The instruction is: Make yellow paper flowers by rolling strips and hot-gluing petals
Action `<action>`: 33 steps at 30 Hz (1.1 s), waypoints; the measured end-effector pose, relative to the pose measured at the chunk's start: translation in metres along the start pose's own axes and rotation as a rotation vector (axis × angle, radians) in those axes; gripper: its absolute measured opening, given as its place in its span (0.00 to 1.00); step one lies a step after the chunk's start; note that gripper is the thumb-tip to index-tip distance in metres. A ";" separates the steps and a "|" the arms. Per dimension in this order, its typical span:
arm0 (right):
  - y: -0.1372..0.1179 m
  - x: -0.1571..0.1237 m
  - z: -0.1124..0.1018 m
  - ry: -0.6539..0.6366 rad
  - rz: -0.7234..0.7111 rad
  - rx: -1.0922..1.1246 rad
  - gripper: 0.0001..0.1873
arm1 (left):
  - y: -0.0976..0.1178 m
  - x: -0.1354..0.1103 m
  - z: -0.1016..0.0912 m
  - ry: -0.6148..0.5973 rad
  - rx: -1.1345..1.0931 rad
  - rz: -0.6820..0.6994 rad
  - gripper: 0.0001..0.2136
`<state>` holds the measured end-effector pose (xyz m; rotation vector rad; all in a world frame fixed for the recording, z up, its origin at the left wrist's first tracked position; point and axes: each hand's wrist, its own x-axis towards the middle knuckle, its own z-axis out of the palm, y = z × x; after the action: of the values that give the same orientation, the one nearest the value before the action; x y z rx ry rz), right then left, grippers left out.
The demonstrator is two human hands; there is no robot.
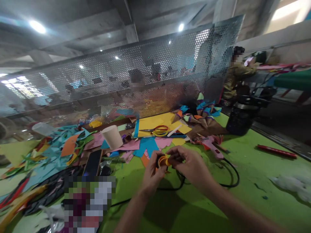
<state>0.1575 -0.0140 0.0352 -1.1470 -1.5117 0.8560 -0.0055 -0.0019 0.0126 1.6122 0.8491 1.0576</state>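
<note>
Above the green tabletop [184, 207], my left hand [155, 166] is closed around a small coil of yellow-orange strip [163, 160]. From the other side, the fingertips of my right hand [184, 158] pinch the edge of the same coil. Just beyond the hands are blue and pink paper pieces [147, 146]. Scissors with yellow and red handles [159, 130] lie on a yellow sheet [145, 122]. To the right of my right hand rests a pink glue gun [211, 145], its black cord [236, 176] looping across the table.
A white roll [112, 137], a phone [92, 163] and heaped paper scraps [65, 139] crowd the left. At right are a dark tumbler [240, 118], a red marker [277, 151] and white fluff [293, 186]. A perforated metal panel [116, 84] borders the back; a person [236, 74] sits beyond.
</note>
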 end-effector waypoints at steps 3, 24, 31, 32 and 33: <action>0.000 0.001 0.000 0.023 0.001 -0.004 0.08 | 0.000 -0.001 -0.002 -0.017 0.116 0.054 0.16; -0.009 -0.007 -0.008 -0.014 -0.378 -0.417 0.15 | 0.002 -0.001 -0.004 -0.047 0.517 0.290 0.12; -0.008 -0.008 -0.006 -0.004 -0.252 -0.421 0.11 | 0.000 -0.003 -0.004 -0.074 0.384 0.174 0.11; -0.008 -0.007 -0.006 -0.003 -0.232 -0.404 0.11 | 0.000 -0.003 -0.003 -0.074 0.330 0.141 0.11; -0.007 -0.006 -0.005 -0.003 -0.212 -0.383 0.11 | 0.000 -0.003 -0.003 -0.074 0.253 0.102 0.11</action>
<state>0.1610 -0.0224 0.0411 -1.2262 -1.8131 0.4350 -0.0090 -0.0032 0.0120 1.9125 0.8862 0.9841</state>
